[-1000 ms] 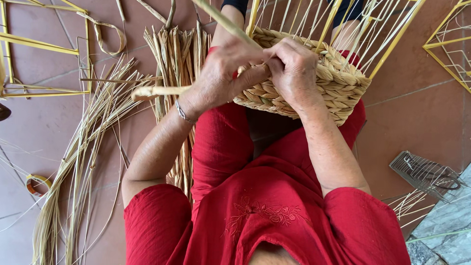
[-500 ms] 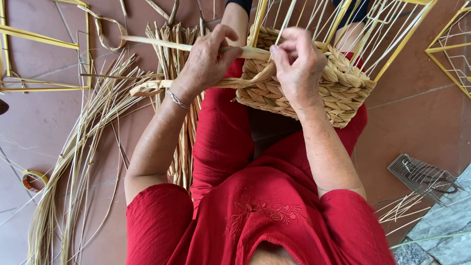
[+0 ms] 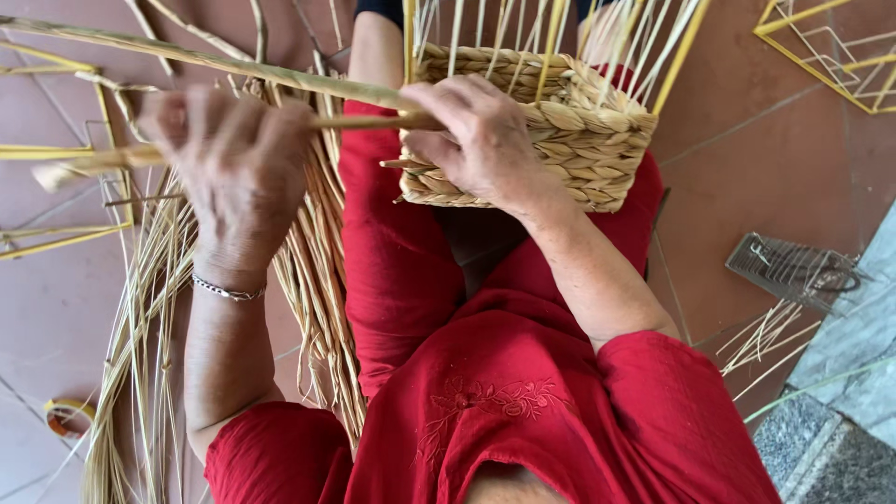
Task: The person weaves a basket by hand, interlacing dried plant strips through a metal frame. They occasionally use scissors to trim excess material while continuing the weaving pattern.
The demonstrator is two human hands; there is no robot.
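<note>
Head view — left hand (image 3: 233,159) fingers closed around a straw strand (image 3: 364,121), right hand (image 3: 476,140) pinching it against the woven basket (image 3: 569,140).

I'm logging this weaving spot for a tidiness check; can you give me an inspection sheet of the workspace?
Surface: reddish tiled floor.
Job's things: half-woven straw basket on a yellow wire frame, resting on the lap; long straw strand pulled out leftward.
Clutter: loose straw bundle, yellow wire frames, grey wire rack.
Hands: left hand grips the strand; right hand pinches it at the basket.
Cables: nothing seen.
Surroundings: grey stone slab.
</note>
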